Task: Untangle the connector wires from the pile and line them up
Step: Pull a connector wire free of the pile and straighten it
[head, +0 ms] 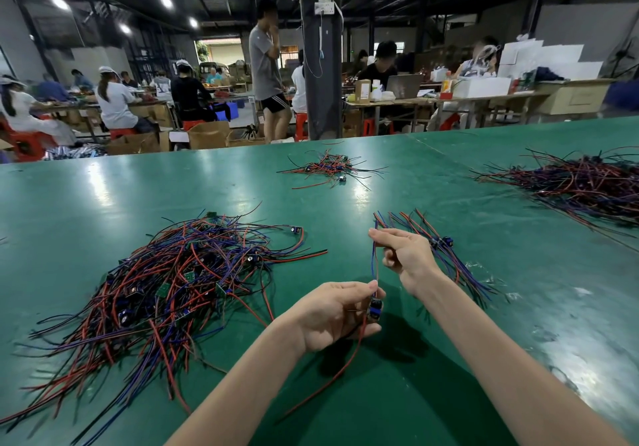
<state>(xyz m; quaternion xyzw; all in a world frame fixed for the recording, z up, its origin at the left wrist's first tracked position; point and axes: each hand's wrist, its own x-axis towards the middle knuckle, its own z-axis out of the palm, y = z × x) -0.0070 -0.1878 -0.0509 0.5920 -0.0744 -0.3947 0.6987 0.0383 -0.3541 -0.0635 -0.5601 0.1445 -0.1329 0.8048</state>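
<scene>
A big tangled pile of red, blue and black connector wires (166, 283) with small green boards lies on the green table (103, 189) at my left. My left hand (337, 314) pinches one connector wire (375, 302) at its dark blue connector end, above the table. My right hand (404, 255) pinches the same wire's red and blue strands higher up, holding them nearly upright. Its red lead trails down toward me. Behind my right hand lies a small lined-up bundle of wires (446, 252), running diagonally.
A small loose heap of wires (332, 167) sits farther back at the centre. A large wire pile (587, 182) spreads at the far right. Beyond the table edge stand a dark pillar (320, 65), cardboard boxes and several seated workers.
</scene>
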